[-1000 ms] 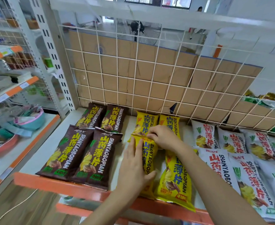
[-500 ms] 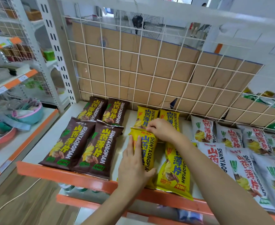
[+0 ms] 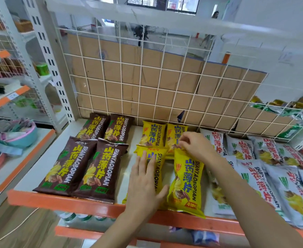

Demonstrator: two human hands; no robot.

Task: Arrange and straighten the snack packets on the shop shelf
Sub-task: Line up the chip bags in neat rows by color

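Both hands touch yellow snacks: the left hand's (image 3: 144, 185) straight fingers press flat on the left packet (image 3: 158, 163); the right hand's (image 3: 196, 146) curled fingers pinch the top edge of the right packet (image 3: 187, 178), just beside them on the shelf (image 3: 39, 161).

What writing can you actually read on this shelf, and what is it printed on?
"SHANYAOBOPIAN": on the brown packets, yellow packets and white packets.
"山药薄片": same packets, large characters.
Small print at the packets' lower ends: too small to read.
Price tags at far left: blurred, unreadable.
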